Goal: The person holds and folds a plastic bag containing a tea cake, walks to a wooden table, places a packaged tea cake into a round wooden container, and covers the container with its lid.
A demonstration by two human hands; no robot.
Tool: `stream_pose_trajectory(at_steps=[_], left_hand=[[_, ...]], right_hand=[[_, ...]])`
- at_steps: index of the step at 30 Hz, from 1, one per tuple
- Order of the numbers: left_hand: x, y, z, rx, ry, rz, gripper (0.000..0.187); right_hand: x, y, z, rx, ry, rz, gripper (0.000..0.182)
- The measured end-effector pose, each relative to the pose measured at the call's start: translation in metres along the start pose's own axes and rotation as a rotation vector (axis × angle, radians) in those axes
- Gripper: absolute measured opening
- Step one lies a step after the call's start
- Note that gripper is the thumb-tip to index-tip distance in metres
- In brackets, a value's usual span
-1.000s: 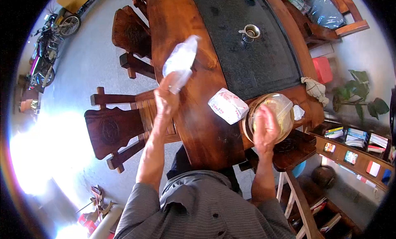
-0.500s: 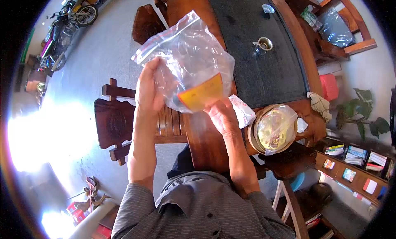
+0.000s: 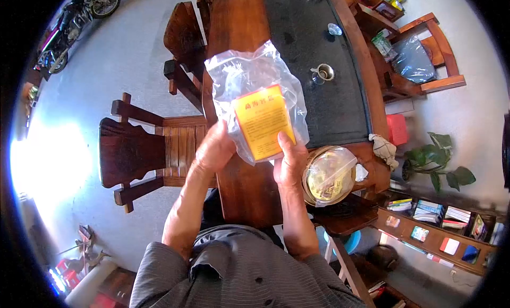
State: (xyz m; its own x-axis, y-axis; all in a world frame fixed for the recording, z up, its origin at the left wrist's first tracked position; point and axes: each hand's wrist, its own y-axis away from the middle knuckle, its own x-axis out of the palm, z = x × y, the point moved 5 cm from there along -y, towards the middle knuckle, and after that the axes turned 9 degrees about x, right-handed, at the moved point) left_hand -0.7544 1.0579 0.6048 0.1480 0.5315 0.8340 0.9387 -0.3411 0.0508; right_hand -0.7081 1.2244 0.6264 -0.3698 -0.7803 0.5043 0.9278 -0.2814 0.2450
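Note:
Both hands hold a clear plastic zip bag (image 3: pixel 223 77) above the wooden table (image 3: pixel 241 196). A yellow printed card (image 3: pixel 260 122) with a red border and red heading lies flat against the bag and faces me. My left hand (image 3: pixel 215 148) grips the bag's lower left edge, fingers curled behind it. My right hand (image 3: pixel 291 162) holds the lower right corner, its thumb pressed over the card's edge. To the right of this hand, a round woven basket (image 3: pixel 306 194) bears a clear bag with a yellow-wrapped package (image 3: pixel 326 180).
A dark tray (image 3: pixel 319 114) set in the tabletop carries a metal strainer cup (image 3: pixel 322 73) and a small glass-like dish (image 3: pixel 334 29). A beige cloth (image 3: pixel 383 150) rests at the table's right edge. Wooden chairs (image 3: pixel 130 151) stand left, a motorcycle (image 3: pixel 69 32) farther off.
The bag has come down and turned, so the card now faces me upright with its print readable. My left hand has moved from the bag's upper side to its lower left edge.

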Motion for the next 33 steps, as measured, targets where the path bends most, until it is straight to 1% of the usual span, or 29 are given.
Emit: stream_pose_trajectory(at_steps=[1,4,5,8,13,16,19,23,25,29,33], left_hand=[[-0.003,0.002,0.006,0.014,-0.084,-0.047,0.064],[0.007,0.003,0.003,-0.005,-0.173,-0.095,0.051],[0.017,0.002,-0.003,0.023,-0.149,-0.124,0.042],[0.024,0.002,-0.011,0.015,-0.194,-0.082,0.042],[0.017,-0.003,-0.006,0.01,-0.2,-0.074,0.04],[0.015,-0.004,-0.004,-0.002,-0.22,-0.066,0.04],[0.015,-0.005,-0.004,-0.012,-0.244,-0.052,0.04],[0.018,-0.007,-0.001,-0.023,-0.217,-0.02,0.04],[0.018,-0.008,-0.001,-0.045,-0.225,-0.026,0.041],[0.012,-0.011,0.007,-0.076,-0.173,-0.01,0.046],[0.009,-0.013,0.015,-0.098,-0.114,0.028,0.058]], right_hand=[[-0.001,0.002,0.0,0.001,0.024,-0.006,0.051],[0.002,0.009,0.007,0.023,0.068,0.017,0.051],[0.003,0.011,0.007,0.023,0.061,0.017,0.051],[0.002,0.016,0.005,0.022,0.056,0.017,0.051],[-0.009,0.018,-0.003,0.037,0.039,0.021,0.05],[-0.009,0.021,-0.001,0.055,0.037,0.037,0.053],[-0.011,0.021,-0.006,0.076,-0.079,0.069,0.058],[-0.006,0.025,-0.004,0.11,-0.091,0.08,0.06],[-0.006,0.024,-0.003,0.117,-0.099,0.079,0.059],[-0.005,0.023,0.005,0.064,-0.002,0.024,0.056],[-0.009,0.023,0.009,0.014,0.016,-0.024,0.053]])
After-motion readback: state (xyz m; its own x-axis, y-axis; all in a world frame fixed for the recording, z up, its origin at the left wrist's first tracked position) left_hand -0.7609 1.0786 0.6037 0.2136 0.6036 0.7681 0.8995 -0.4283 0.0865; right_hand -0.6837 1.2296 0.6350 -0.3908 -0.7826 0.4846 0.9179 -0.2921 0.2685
